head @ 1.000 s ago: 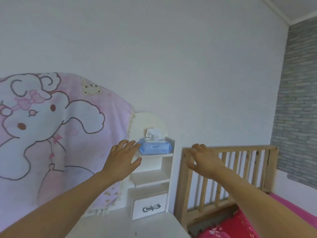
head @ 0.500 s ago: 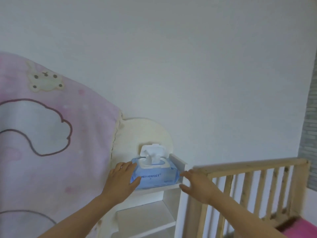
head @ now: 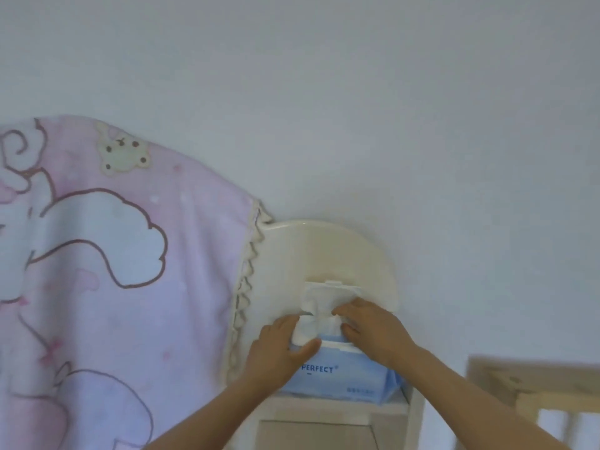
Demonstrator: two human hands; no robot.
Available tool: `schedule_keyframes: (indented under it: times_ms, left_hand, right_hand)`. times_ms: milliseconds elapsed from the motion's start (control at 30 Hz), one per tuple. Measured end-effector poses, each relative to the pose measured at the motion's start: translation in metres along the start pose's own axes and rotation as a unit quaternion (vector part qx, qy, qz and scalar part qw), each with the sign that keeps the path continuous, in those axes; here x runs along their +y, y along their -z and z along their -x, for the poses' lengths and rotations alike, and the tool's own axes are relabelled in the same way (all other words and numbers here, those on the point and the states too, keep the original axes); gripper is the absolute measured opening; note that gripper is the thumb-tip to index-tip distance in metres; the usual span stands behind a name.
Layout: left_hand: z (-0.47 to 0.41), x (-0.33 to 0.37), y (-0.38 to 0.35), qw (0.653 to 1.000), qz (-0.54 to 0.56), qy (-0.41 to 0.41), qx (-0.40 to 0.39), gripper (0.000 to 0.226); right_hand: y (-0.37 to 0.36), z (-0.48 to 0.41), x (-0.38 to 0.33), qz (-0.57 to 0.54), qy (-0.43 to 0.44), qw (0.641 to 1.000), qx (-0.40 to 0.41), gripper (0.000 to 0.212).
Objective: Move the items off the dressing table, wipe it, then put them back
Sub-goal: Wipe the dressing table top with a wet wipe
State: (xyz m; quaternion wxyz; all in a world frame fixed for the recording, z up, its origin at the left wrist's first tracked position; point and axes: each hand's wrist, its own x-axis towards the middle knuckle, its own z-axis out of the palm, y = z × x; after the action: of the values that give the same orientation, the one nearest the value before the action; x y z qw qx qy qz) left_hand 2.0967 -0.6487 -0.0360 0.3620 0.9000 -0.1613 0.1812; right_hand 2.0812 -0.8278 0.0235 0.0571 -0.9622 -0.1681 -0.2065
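Hands, two of them, meet at one blue wipes pack (head: 341, 375) low in the middle of the frame. It sits on the top white shelf (head: 331, 409). One white wipe (head: 313, 323) sticks up from it. The left hand (head: 279, 347) holds the pack's left side, thumb across its front. The right hand (head: 373, 332) pinches the wipe with its fingertips. One pink blanket (head: 113, 271) hangs at the left.
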Motion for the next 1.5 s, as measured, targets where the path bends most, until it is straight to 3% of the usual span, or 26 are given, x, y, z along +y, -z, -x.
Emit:
schedule_keyframes:
  times_ms: [133,333,533,733,900,1033,1133,1333,1400,1500]
  left_hand:
    - [0.004,0.0,0.001,1.0,0.007,-0.003,-0.005,0.052]
    - [0.007,0.002,0.002,1.0,0.008,0.0,-0.007,0.051]
    - [0.007,0.003,0.003,1.0,-0.015,-0.007,-0.018,0.053]
    - [0.006,0.0,0.0,0.998,-0.068,-0.01,-0.008,0.059]
    - [0.004,-0.003,-0.002,0.998,-0.057,-0.008,-0.003,0.058]
    - [0.004,-0.004,-0.004,0.999,-0.053,-0.006,-0.006,0.059]
    - [0.004,-0.003,-0.004,0.998,-0.058,-0.006,-0.006,0.06]
    - [0.011,0.004,0.005,0.997,-0.083,-0.008,0.003,0.062]
    - [0.02,0.008,0.014,0.997,-0.026,-0.049,0.059,0.065]
    - [0.045,0.018,0.038,0.953,0.274,-0.098,0.084,0.061]
  right_hand:
    - [0.004,-0.004,0.004,-0.012,0.06,0.998,-0.03,0.033]
    - [0.025,-0.003,-0.003,0.023,0.076,0.995,-0.055,0.024]
    - [0.033,-0.005,-0.005,0.113,0.05,0.992,-0.002,0.028]
    - [0.037,0.002,-0.01,0.13,0.038,0.988,0.072,0.027]
    - [0.116,-0.025,-0.02,-0.002,-0.065,0.958,0.28,0.019]
    - [0.155,-0.028,-0.024,0.023,-0.052,0.981,0.184,0.01]
    - [0.147,-0.019,-0.029,-0.001,-0.035,0.984,0.174,0.01]
    - [0.15,-0.003,-0.042,-0.279,-0.072,0.947,0.139,0.022]
    - [0.157,0.002,-0.048,-0.326,-0.067,0.933,0.133,0.025]
    - [0.156,0.008,-0.059,-0.365,-0.05,0.922,0.118,0.027]
